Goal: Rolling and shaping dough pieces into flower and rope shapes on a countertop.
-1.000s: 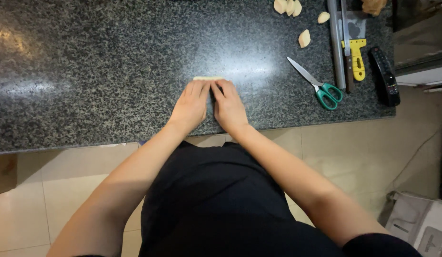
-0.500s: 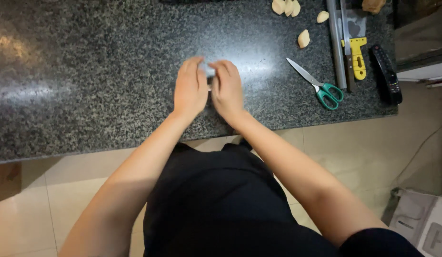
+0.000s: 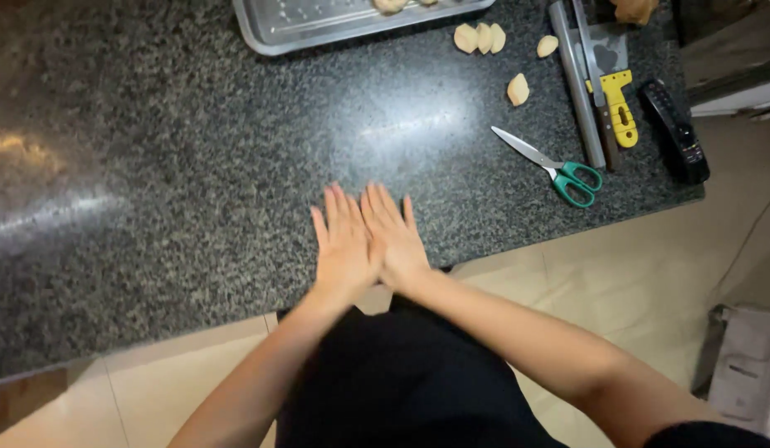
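Pressing left hand (image 3: 345, 247) and right hand (image 3: 393, 236) flat on counter (image 3: 177, 166), side by side, fingers extended and together, nothing visibly gripped.

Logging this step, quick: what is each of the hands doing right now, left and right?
Left hand: open, flat, palm down on the granite counter; anything beneath is hidden.
Right hand: open, flat, beside the left, partly overlapping it.

Left hand (image 3: 343, 245), right hand (image 3: 393, 236) — flat, side by side on granite counter (image 3: 153, 166).
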